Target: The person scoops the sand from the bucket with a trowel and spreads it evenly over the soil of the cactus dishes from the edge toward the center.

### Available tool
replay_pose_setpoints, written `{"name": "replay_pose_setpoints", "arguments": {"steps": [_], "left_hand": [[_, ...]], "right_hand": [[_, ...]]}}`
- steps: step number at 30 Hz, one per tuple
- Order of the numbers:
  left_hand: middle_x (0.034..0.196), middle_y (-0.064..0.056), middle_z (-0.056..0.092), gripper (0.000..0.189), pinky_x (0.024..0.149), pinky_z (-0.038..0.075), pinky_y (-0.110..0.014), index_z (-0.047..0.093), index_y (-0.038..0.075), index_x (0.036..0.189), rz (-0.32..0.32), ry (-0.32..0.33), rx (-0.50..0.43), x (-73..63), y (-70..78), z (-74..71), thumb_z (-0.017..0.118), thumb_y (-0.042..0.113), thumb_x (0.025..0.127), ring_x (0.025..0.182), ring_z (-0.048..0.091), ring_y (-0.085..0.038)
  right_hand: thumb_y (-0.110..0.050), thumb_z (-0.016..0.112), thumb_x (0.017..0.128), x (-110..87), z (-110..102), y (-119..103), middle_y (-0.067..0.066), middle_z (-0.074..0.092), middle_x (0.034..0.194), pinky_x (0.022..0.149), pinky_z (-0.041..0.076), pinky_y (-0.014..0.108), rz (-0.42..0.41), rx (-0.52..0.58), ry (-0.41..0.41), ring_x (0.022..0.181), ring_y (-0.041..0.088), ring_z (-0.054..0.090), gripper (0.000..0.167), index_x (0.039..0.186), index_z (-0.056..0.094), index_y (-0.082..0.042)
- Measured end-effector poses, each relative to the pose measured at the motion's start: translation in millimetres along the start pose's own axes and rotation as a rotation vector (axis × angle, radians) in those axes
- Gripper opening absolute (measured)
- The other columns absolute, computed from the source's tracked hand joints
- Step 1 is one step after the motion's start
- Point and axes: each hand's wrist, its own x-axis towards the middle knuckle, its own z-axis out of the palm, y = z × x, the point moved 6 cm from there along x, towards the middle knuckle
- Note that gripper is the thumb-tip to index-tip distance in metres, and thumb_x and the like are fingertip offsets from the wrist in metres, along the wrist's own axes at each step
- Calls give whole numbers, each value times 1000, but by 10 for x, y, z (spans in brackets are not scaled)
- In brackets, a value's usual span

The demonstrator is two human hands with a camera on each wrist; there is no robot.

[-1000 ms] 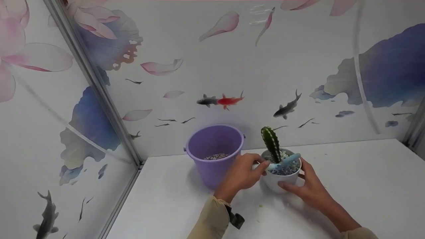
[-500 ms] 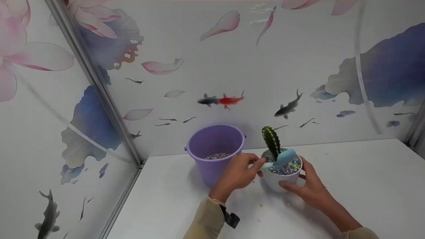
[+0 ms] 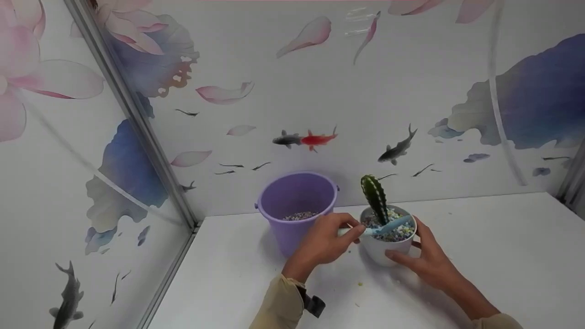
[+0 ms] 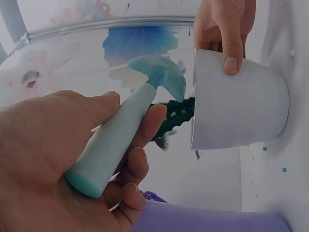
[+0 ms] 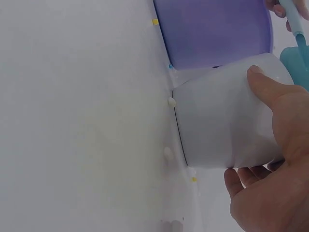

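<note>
A small light-blue hand shovel is gripped by its handle in my left hand. Its blade lies over the pebbles in the white flower pot, beside a green cactus that leans slightly left. My right hand holds the pot from the right, with the thumb on its near wall and the other fingers round the far side. Coloured pebbles fill much of the pot. In the left wrist view the cactus is partly hidden behind the shovel and fingers.
A purple bucket with pebbles inside stands left of the pot, behind my left forearm. Several loose pebbles and crumbs lie on the white table. Printed wall panels rise behind and to the left.
The shovel blade has turned from edge-on to tilted up and back to low over the pebbles, and more coloured pebbles show in the pot. My left hand shifted slightly left; the right stayed put.
</note>
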Motion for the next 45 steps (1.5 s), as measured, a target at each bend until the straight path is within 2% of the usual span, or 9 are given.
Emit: {"name": "replay_pose_setpoints", "arguments": {"steps": [3,8,15,23,32,34,40,41,45], "left_hand": [[104,11,81,18,100,58,-31,81,24,115,0,1,3,-25,0,-9,69,36,108,106,73,-3],[121,12,78,14,106,57,-35,81,26,114,-6,25,44,-55,1,-20,74,33,105,123,71,-11],[116,8,80,16,104,58,-33,81,20,117,12,55,106,-58,9,-37,77,27,103,116,72,-10],[116,12,80,19,105,58,-34,82,20,118,-31,82,176,-52,18,-61,78,29,102,114,70,-7],[119,14,81,21,104,59,-35,85,26,117,-23,62,216,21,245,-138,73,39,105,119,73,-6],[122,14,80,24,106,59,-35,85,26,117,-14,65,210,45,307,-154,72,42,105,120,73,-7],[94,15,81,28,96,61,-31,86,26,110,-12,53,143,123,357,-124,67,46,108,98,74,-2],[89,15,80,29,97,61,-31,86,25,109,-16,48,124,129,343,-109,66,46,108,99,74,-3],[94,13,83,30,105,58,-36,86,26,110,-40,44,45,135,247,-53,63,46,110,122,72,-8]], "right_hand": [[-41,89,91,-3,0,6,23,26,173,120,38,74,21,-6,-8,159,48,28,121,173,8,-9],[-46,89,90,-3,0,9,22,22,176,121,37,73,43,-17,-16,161,49,25,123,174,5,-11],[-42,89,91,-8,-3,-2,22,24,175,120,38,73,6,-5,-9,160,48,27,120,174,8,-10],[-41,90,90,-15,3,-5,22,25,175,120,39,73,12,-3,-5,160,48,27,121,174,8,-9],[-40,90,91,-20,-13,-9,21,27,173,120,39,73,4,10,-7,159,47,29,119,173,10,-10],[-40,89,91,-18,-21,-5,21,27,173,120,39,73,3,10,-7,159,47,30,118,173,10,-10],[-42,89,91,-14,-27,5,21,27,172,120,39,72,7,11,-5,159,47,30,118,173,11,-12],[-42,89,91,-14,-22,6,21,28,172,120,39,72,7,15,-6,159,47,30,118,173,11,-12],[-41,90,91,-19,6,8,20,29,172,120,39,72,7,28,-11,159,47,29,118,174,10,-14]]}}
